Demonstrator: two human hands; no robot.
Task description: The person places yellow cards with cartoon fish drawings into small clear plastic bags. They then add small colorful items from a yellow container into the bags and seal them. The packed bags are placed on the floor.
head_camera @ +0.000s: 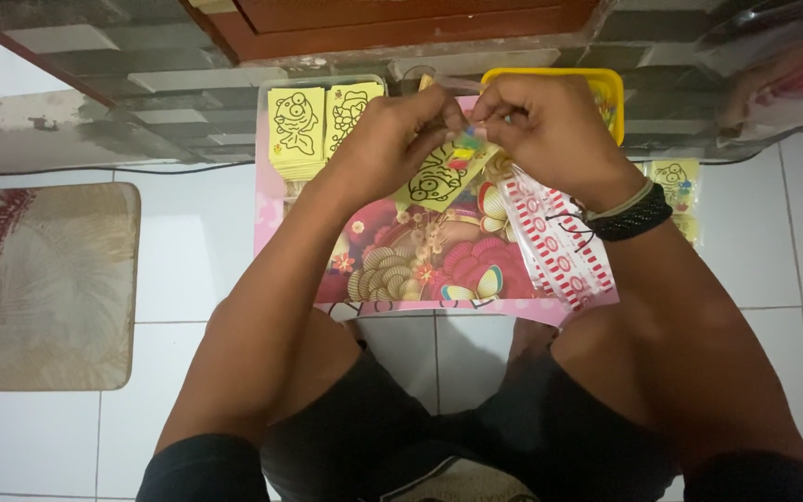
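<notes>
1. The left hand [392, 139] and the right hand [546, 130] meet over the far part of a pink flowered board [420, 265] lying on the white tiled floor [188, 242].
2. Both hands have their fingertips pinched together on a yellow picture card [434, 181] with small bright pieces at its top; it hangs tilted just above the board.
3. A clear bag with red and white stripes [559, 246] lies under the right wrist, which wears a dark braided band [634, 218].
4. A stack of yellow cards [296, 130] sits at the far left; a yellow tray [611, 88] is at the far right.
5. A worn mat [44, 284] lies well apart at the left.
</notes>
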